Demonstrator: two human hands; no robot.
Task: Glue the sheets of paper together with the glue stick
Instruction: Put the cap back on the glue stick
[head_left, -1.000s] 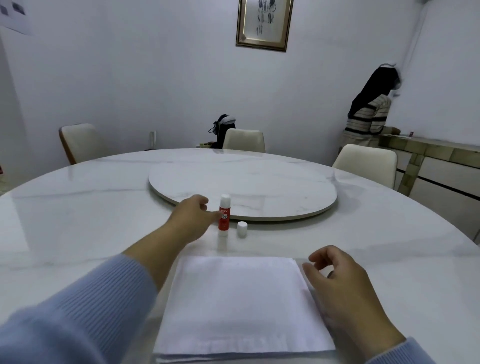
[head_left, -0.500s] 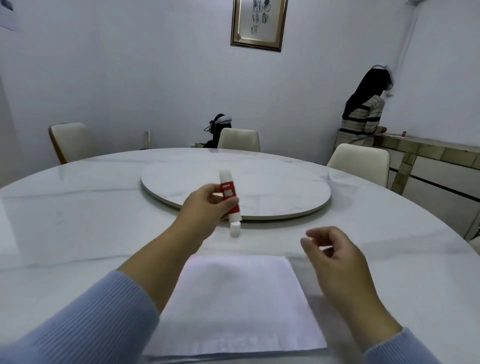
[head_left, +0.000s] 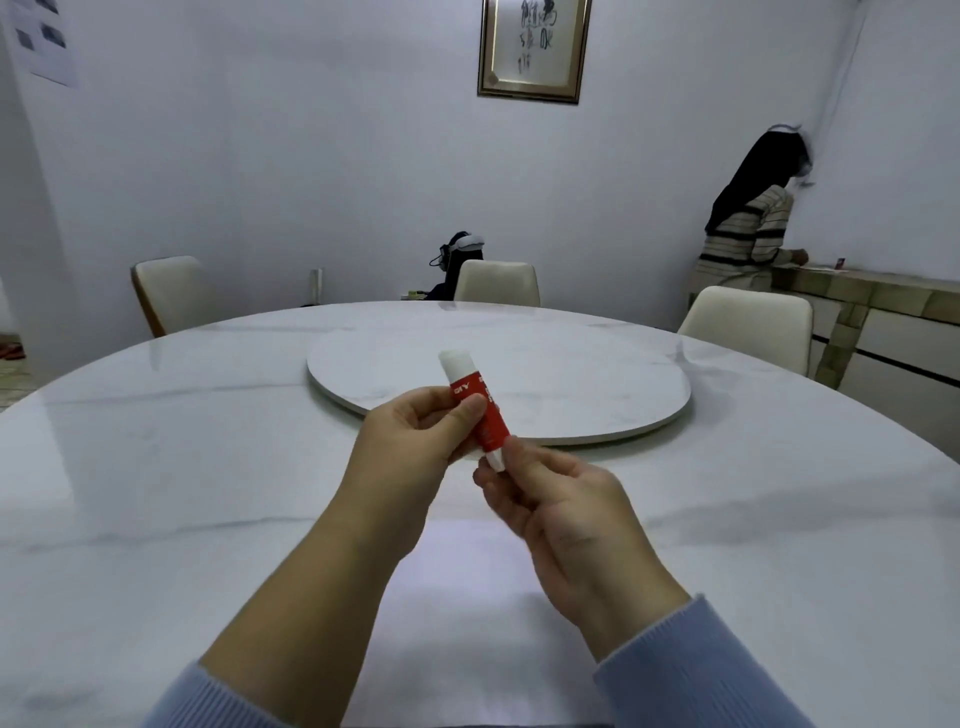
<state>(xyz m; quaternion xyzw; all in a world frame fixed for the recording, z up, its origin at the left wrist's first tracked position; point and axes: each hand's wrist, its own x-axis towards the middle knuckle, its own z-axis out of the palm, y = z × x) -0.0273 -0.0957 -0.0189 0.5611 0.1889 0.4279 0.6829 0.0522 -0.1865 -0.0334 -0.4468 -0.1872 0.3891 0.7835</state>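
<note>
Holding the glue stick (head_left: 480, 415) above the counter (head_left: 156, 467), left hand (head_left: 415, 441) fingers grasp its barrel while right hand (head_left: 561, 525) fingers pinch its base, likely twisting glue out before spreading it on the paper (head_left: 467, 597).

The bench (head_left: 156, 467) is a large round top of white marble-look stone with faint grey veins and a glossy surface that reflects the room. A round turntable (head_left: 571, 384) of the same white stone sits at its centre, raised slightly above the bench surface, with a thin shadow under its near rim. A stack of white paper sheets (head_left: 467, 649) lies flat on the near edge of the bench, well apart from the turntable, its far and side edges partly covered by the forearms held above it.
</note>
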